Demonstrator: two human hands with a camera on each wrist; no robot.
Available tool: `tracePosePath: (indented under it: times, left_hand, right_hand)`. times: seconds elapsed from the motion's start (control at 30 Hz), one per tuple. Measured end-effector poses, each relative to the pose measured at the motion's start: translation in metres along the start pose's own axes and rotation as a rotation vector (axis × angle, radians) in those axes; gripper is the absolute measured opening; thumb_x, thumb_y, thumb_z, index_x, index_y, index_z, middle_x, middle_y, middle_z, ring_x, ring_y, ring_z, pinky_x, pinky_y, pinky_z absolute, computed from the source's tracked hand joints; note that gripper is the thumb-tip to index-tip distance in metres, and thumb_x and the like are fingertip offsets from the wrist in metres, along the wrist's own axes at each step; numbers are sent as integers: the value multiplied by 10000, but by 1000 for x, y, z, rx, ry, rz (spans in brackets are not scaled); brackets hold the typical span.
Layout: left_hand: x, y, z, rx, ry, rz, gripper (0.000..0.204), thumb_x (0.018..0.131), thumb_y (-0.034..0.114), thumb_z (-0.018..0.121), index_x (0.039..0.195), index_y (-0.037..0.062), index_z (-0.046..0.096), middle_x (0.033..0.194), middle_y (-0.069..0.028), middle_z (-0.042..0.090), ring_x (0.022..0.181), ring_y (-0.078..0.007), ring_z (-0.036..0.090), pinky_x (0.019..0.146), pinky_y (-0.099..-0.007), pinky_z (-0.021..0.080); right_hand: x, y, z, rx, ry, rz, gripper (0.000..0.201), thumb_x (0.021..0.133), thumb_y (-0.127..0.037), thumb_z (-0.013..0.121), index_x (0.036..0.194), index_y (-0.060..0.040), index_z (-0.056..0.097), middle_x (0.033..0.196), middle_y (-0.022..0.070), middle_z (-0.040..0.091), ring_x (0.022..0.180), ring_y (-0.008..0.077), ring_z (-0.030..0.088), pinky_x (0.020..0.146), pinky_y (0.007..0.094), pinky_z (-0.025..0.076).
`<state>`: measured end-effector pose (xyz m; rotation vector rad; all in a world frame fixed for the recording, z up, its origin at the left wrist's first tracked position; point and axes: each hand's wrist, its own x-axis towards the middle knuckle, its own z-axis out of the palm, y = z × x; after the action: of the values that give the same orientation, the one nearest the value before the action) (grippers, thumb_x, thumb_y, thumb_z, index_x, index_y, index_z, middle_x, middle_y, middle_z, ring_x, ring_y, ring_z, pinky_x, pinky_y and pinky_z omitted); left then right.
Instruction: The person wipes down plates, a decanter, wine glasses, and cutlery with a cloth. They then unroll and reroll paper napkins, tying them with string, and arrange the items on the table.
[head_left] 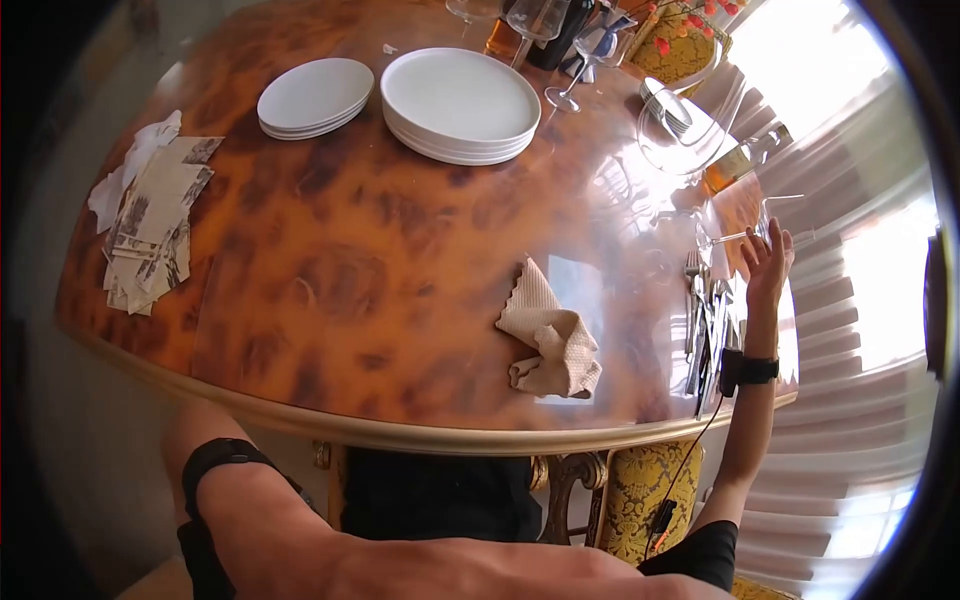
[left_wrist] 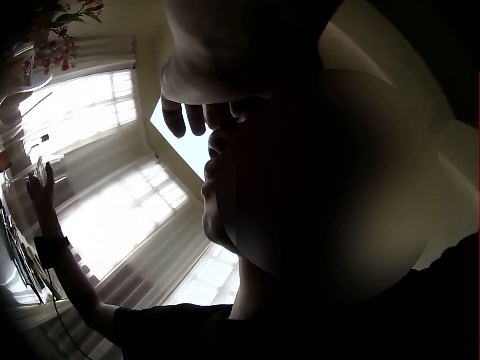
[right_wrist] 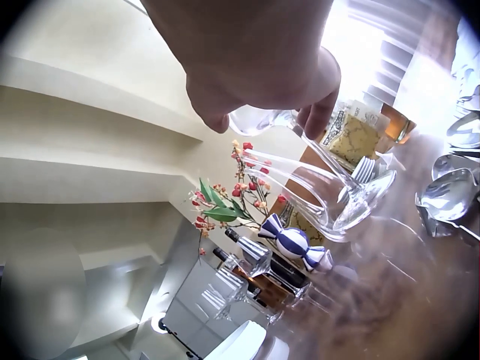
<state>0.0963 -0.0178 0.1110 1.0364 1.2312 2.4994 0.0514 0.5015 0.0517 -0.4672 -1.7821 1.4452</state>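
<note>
In the right wrist view, my right hand (right_wrist: 259,75) has its thumb and fingers around the bowl of a clear stemmed glass (right_wrist: 365,201), whose round foot points toward the table. The head view shows the same hand (head_left: 768,262) over the table's right side, with the glass's foot (head_left: 704,240) to its left. Silverware (head_left: 708,325) lies just nearer than the glass. My left hand (left_wrist: 240,56) is raised close to the face in the left wrist view, fingers hanging loosely bent, with nothing seen in them; it is out of the head view.
Stacked white plates (head_left: 460,100) and smaller plates (head_left: 315,95) stand at the back. A crumpled beige cloth (head_left: 560,350) lies near the front edge, papers (head_left: 155,225) at the left. Stemmed glasses (head_left: 565,98), a bottle (head_left: 560,38) and a clear bowl (head_left: 680,140) stand at the back right.
</note>
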Motion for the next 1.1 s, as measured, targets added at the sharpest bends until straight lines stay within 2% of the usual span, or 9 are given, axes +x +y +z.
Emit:
tracePosePath:
  times: [0.03, 0.13, 0.4, 0.5, 0.73, 0.93, 1.0, 1.1]
  left_hand:
    - [-5, 4, 6, 7, 9, 9, 234, 999, 242, 530, 886, 52, 607, 919, -130, 644, 875, -233, 602, 860, -345, 475]
    - [1, -1, -1, 15, 23, 46, 219, 992, 239, 542, 881, 62, 605, 915, -120, 641, 879, -229, 598, 854, -344, 473]
    - [-5, 2, 14, 23, -42, 132, 182, 973, 234, 572, 869, 88, 601, 905, -95, 635, 891, -219, 586, 840, -342, 467]
    - [-6, 4, 18, 23, -66, 174, 169, 966, 232, 583, 864, 98, 600, 902, -86, 633, 895, -215, 582, 835, -342, 464]
    - [-15, 18, 10, 69, -36, 269, 144, 950, 227, 609, 853, 121, 596, 893, -64, 628, 904, -206, 571, 822, -340, 458]
    - [-12, 23, 3, 39, -181, 328, 129, 936, 223, 632, 844, 140, 593, 886, -45, 624, 913, -199, 563, 812, -339, 454]
    - [-9, 24, 0, 15, -240, 350, 126, 931, 221, 640, 841, 147, 592, 883, -39, 622, 916, -196, 560, 808, -338, 452]
    - [-7, 23, 1, -17, -304, 380, 123, 924, 219, 651, 837, 157, 591, 880, -30, 620, 920, -192, 555, 803, -338, 450]
  right_hand:
    - [-4, -2, 0, 13, 12, 4, 948, 844, -365, 740, 1480, -1, 139, 1254, 185, 500, 1080, 283, 611, 862, 422, 517]
    - [-5, 1, -12, 31, -21, -3, 984, 839, -362, 746, 1491, 11, 111, 1249, 193, 497, 1094, 288, 606, 878, 428, 515]
    - [-26, -15, -28, 12, 7, -30, 990, 843, -360, 741, 1504, 16, 106, 1336, 206, 458, 1120, 299, 588, 897, 428, 503]
    - [-36, -23, -21, 24, -26, -29, 966, 845, -354, 740, 1505, 7, 135, 1401, 186, 434, 1145, 300, 577, 897, 409, 504]
    - [-46, -32, -6, 14, -69, -46, 942, 857, -355, 727, 1509, -11, 140, 1383, 188, 453, 1152, 285, 580, 903, 401, 503]
    - [-57, -41, 11, -91, -131, -68, 997, 854, -452, 705, 1499, 42, 127, 1350, 222, 485, 1160, 290, 578, 907, 370, 504]
    - [-61, -46, 23, -86, -107, -76, 979, 818, -422, 740, 1464, 44, 172, 1243, 222, 558, 1143, 299, 585, 864, 366, 515]
    - [-59, -42, 28, -21, -144, -91, 1007, 792, -413, 767, 1463, 44, 170, 1223, 210, 560, 1076, 266, 607, 832, 360, 530]
